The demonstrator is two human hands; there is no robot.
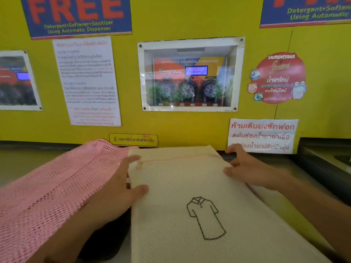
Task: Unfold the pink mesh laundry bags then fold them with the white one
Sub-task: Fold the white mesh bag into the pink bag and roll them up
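Note:
A white mesh laundry bag (pixel 199 186) with a zipper along its far end and an embroidered shirt outline lies flat in the middle. A pink mesh laundry bag (pixel 53 186) lies spread to its left, its right edge tucked beneath the white one. My left hand (pixel 114 188) grips the white bag's left edge near the zipper end, thumb on top. My right hand (pixel 245 168) rests on the bag's far right corner with fingers spread. Whether a second pink bag lies underneath is hidden.
A yellow wall panel (pixel 180 126) with posters, warning labels and a windowed chemical dispenser (pixel 190 76) stands just behind the bags. A dark object (pixel 106 242) shows under the bags near my left wrist. A dark machine top (pixel 326 168) lies at the right.

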